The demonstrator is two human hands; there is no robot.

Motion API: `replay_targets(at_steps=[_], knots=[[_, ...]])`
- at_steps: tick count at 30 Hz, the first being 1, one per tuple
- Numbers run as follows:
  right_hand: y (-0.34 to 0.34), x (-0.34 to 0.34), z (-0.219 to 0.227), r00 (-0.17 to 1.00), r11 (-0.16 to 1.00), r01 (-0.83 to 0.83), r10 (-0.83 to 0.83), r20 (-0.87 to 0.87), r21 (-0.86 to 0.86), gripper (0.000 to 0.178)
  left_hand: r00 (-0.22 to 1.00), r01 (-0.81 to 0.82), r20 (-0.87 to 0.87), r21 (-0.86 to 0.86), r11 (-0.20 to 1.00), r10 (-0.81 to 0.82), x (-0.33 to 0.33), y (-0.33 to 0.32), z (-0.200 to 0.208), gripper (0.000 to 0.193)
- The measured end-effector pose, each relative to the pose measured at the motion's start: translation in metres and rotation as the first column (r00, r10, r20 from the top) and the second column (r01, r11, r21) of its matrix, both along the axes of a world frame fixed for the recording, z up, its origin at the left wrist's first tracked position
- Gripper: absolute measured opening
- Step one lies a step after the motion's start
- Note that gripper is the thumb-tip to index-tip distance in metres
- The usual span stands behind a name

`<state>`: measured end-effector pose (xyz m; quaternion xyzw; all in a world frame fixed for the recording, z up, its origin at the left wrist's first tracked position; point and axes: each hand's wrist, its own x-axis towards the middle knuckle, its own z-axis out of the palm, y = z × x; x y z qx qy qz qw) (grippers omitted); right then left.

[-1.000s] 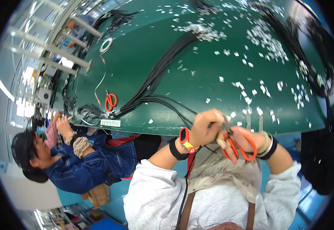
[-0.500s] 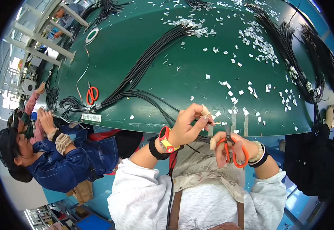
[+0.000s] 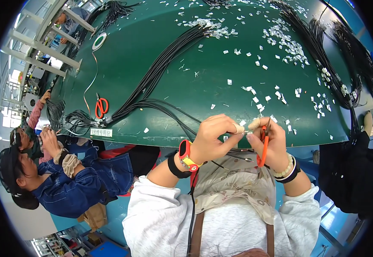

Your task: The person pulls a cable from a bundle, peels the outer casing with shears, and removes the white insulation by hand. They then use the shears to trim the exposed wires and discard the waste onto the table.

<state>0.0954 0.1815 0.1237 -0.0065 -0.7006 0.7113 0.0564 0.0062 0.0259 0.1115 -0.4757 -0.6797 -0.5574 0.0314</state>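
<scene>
Change: right hand [image 3: 276,143] has come in from the right; its fingertips now meet those of left hand [image 3: 216,139] instead of sitting apart.
Scissors: metal-bladed pair with orange handles [image 3: 265,146], still in the right hand, now turned edge-on in the palm, blades pointing far.
Meaning: both hands now work one spot; the scissors seem parked rather than cutting.
Left fingers: thumb and covered forefinger pinched together on a thin cable end [image 3: 245,133].
Right fingers: curled round the scissors, thumb and forefinger close at the same cable end; grip there too small to tell.
Cable end: between the hands, above the bench's [image 3: 122,73] near edge, mostly hidden.
Near hands: another black cable's stripped tip [image 3: 248,159] hangs just below them.
Left: black cable bundle [image 3: 157,64]; second orange-handled scissors [image 3: 101,108]; co-worker in denim [image 3: 81,177].
Right: white scraps [image 3: 285,49], more black cables [image 3: 334,81].
In the way: scissors crowd the right palm; the loose tip dangles close.
</scene>
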Motion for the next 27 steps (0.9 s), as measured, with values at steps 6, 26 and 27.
replay_targets(at_steps=[6,26,27], knots=[[0.001,-0.009,0.001,1.0,0.999,-0.011,0.011,0.016,0.032,0.008,0.988,0.003,0.155,0.017,1.0,-0.006,0.0,-0.003,-0.002,0.01],[0.001,0.005,0.013,0.773,0.792,-0.542,0.601,0.203,-0.283,0.03,0.888,0.054,0.436,0.215,0.975,-0.145,-0.004,-0.005,-0.011,0.006],[-0.001,0.003,0.013,0.725,0.765,-0.566,0.639,0.257,-0.307,0.034,0.902,0.062,0.409,0.203,0.977,-0.143,-0.005,-0.006,-0.011,0.006]])
